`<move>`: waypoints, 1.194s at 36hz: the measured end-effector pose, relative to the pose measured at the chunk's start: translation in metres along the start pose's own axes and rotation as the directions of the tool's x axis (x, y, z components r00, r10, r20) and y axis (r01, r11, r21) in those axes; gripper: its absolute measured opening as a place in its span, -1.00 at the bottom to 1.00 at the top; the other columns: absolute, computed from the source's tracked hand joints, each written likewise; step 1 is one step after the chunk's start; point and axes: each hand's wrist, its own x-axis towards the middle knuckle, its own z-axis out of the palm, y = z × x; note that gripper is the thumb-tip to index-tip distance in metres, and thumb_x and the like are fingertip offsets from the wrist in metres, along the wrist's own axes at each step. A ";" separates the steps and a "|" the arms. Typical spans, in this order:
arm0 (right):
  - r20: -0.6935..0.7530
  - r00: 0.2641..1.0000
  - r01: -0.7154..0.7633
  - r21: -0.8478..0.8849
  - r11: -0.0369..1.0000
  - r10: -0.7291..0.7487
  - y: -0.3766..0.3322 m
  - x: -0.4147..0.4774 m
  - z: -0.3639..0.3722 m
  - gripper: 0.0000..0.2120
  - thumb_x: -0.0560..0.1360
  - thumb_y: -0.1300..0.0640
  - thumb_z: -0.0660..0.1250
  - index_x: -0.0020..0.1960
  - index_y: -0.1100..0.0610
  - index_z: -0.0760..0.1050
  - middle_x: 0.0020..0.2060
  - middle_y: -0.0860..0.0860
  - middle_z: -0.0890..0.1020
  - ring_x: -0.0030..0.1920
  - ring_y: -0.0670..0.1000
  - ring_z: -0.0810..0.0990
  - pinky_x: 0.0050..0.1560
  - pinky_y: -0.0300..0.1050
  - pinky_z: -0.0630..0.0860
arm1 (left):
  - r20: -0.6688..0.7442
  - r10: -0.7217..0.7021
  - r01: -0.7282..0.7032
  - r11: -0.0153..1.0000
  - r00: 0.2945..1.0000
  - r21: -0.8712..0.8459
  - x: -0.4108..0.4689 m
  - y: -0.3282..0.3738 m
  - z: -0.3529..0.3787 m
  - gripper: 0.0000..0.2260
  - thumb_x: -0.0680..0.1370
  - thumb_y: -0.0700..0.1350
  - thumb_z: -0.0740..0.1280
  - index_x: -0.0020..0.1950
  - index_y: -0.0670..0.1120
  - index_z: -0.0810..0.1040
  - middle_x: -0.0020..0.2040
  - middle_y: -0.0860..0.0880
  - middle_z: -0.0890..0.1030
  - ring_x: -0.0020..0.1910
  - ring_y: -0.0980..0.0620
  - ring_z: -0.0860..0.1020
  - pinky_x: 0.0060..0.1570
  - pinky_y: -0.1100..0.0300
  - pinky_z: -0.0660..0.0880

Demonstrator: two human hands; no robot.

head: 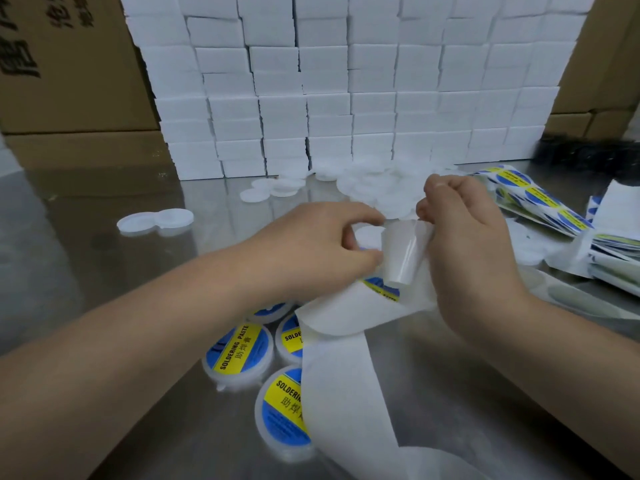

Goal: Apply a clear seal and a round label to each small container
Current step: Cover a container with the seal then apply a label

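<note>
My left hand (322, 244) and my right hand (471, 251) meet over the metal table (104, 271). Between them curls a white backing strip (346, 382) with a glossy peeled piece (403, 252) folded up at its top. My right hand pinches the strip's upper end; my left thumb and fingers pinch at the peeled piece's left edge. A blue and yellow round label (382, 289) shows on the strip just below. Several small round containers (239, 353) with soldering paste labels lie under my left wrist. What my left palm covers is hidden.
A wall of stacked white boxes (346, 98) fills the back, with brown cartons (69, 81) at both sides. Loose white lids (156, 220) lie left, a heap of them (381, 188) behind my hands. Label strips (540, 202) and stacked sheets (613, 251) lie right.
</note>
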 end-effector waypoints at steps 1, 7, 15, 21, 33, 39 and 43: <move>-0.003 1.000 -0.010 0.017 1.000 0.010 -0.001 0.000 0.000 -0.82 0.53 0.05 0.23 -0.25 -0.02 0.40 -0.38 -0.17 0.45 -0.38 -0.23 0.42 -0.29 -0.37 0.38 | 0.040 0.005 -0.004 1.000 0.999 -0.013 -0.001 0.004 0.001 -0.63 0.39 0.06 0.34 0.17 0.28 0.44 -0.31 0.30 0.53 -0.41 0.34 0.47 -0.42 0.43 0.35; 0.003 0.998 -0.057 0.093 0.994 0.057 -0.007 0.000 0.000 -0.86 0.39 -0.08 0.26 -0.27 -0.04 0.42 -0.43 -0.18 0.45 -0.41 -0.22 0.41 -0.26 -0.23 0.33 | 0.021 0.002 -0.004 0.996 1.000 0.087 -0.003 0.005 0.006 -0.44 0.26 0.22 0.39 0.25 0.31 0.34 -0.22 0.23 0.51 -0.29 0.34 0.45 -0.31 0.30 0.34; 0.121 0.991 -0.085 0.239 0.967 0.057 -0.011 -0.004 0.001 -0.79 0.39 -0.03 0.24 -0.37 0.02 0.42 -0.55 -0.13 0.45 -0.51 -0.15 0.39 -0.50 -0.35 0.32 | -0.249 0.074 -0.054 0.995 0.966 0.087 -0.005 -0.002 0.002 -0.46 0.44 -0.08 0.34 0.37 0.25 0.31 0.11 0.18 0.55 0.03 0.15 0.48 -0.02 0.25 0.41; 0.241 0.953 -0.204 0.053 0.978 0.186 -0.008 -0.004 0.002 -0.48 0.60 -0.02 0.06 -0.45 0.12 0.47 -0.63 -0.08 0.50 -0.63 -0.17 0.43 -0.60 -0.42 0.29 | -0.320 0.144 -0.123 0.989 0.937 0.083 -0.002 -0.004 -0.006 -0.32 0.45 -0.26 0.34 0.44 0.17 0.17 0.21 -0.03 0.52 0.21 -0.02 0.44 0.17 0.10 0.36; 0.184 0.936 -0.324 0.114 0.939 0.301 -0.005 0.007 0.001 -0.61 0.55 -0.14 0.09 -0.16 0.07 0.55 -0.24 -0.03 0.67 -0.32 -0.10 0.61 -0.23 -0.18 0.53 | -0.349 0.523 -0.325 0.810 0.778 0.489 -0.008 0.001 -0.004 -0.68 0.42 -0.18 0.16 0.18 -0.08 0.36 -0.20 -0.20 0.63 -0.30 -0.19 0.58 -0.34 0.10 0.43; 0.212 0.938 -0.304 0.126 0.944 0.274 -0.004 0.005 0.000 -0.73 0.51 -0.10 0.19 -0.04 0.06 0.55 -0.01 0.08 0.65 -0.13 -0.05 0.63 -0.21 -0.22 0.52 | -0.157 0.657 -0.470 0.666 0.738 0.579 -0.007 -0.004 0.000 -0.75 0.50 -0.21 0.24 0.11 -0.23 0.60 0.12 -0.24 0.59 0.10 -0.25 0.56 0.05 0.04 0.41; 0.250 0.925 -0.313 0.070 0.947 0.288 -0.003 0.004 -0.003 -0.80 0.46 -0.05 0.28 -0.17 0.05 0.58 -0.21 -0.01 0.68 -0.23 -0.04 0.66 -0.26 -0.19 0.48 | -0.100 0.703 -0.534 0.616 0.704 0.578 -0.003 -0.008 0.004 -0.74 0.44 -0.26 0.41 0.13 -0.17 0.61 0.13 -0.24 0.58 0.10 -0.25 0.55 0.04 -0.12 0.47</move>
